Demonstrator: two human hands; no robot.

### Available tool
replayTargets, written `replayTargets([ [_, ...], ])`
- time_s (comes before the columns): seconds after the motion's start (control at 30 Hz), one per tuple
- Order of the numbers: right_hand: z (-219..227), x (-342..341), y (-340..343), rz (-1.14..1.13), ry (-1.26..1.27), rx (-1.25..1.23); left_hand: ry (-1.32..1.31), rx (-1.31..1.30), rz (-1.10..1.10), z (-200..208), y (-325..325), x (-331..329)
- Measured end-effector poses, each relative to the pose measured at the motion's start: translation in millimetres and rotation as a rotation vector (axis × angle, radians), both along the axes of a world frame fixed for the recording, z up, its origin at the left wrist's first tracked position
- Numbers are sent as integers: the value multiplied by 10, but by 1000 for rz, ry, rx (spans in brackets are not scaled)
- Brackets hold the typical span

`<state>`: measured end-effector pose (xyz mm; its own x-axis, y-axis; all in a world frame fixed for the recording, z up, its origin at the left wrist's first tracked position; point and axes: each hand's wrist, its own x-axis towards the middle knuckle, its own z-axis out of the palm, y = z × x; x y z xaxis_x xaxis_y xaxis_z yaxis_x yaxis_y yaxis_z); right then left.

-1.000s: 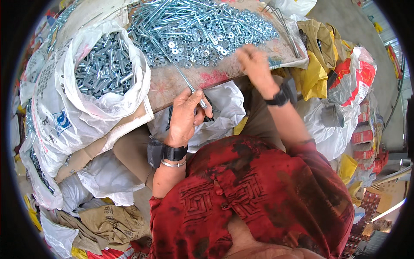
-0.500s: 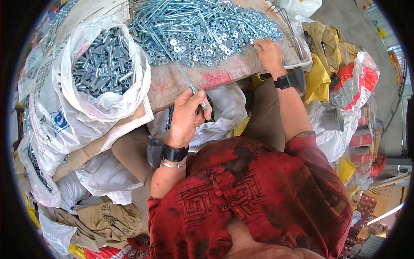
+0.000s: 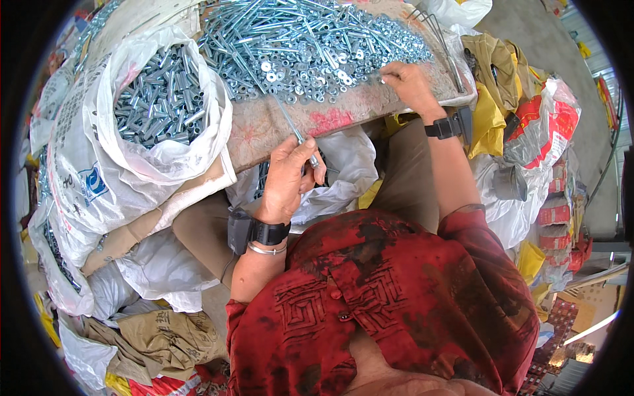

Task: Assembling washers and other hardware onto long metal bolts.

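My left hand [image 3: 285, 175] is closed round a long thin metal bolt [image 3: 288, 119], which slants up and left toward the table. A thicker sleeve-like end shows between the thumb and fingers. Over the right part of the table's front edge, my right hand [image 3: 411, 84] pinches a small shiny metal piece [image 3: 382, 81], too small to name surely. Just beyond it lies a heap of small nuts [image 3: 403, 41]. Flat washers [image 3: 307, 78] are spread along the front of the pile, with many long bolts [image 3: 264, 26] behind them.
An open white woven sack [image 3: 221, 132] full of short metal sleeves [image 3: 162, 99] stands at the left. Bent metal rods [image 3: 439, 36] lie by the table's right side. A white bag [image 3: 347, 162] hangs below the worn table edge [image 3: 257, 142]. Yellow and brown sacks [image 3: 489, 119] crowd the right.
My right hand has drawn slightly left and back from the nuts, and a small shiny piece now shows at its fingertips. My left hand keeps its hold on the bolt, nearly still.
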<state>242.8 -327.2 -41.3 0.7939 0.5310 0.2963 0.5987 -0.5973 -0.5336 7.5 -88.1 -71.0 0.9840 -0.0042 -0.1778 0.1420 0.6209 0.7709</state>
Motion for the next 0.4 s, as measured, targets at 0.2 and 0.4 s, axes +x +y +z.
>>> replayTargets([
  [0.2, 96, -99, 195, -83, -49, -378, 20, 72, -51, 22, -10, -11],
  [0.4, 247, -391, 316, 80, 56, -241, -206, 1049, -62, -253, -35, 20],
])
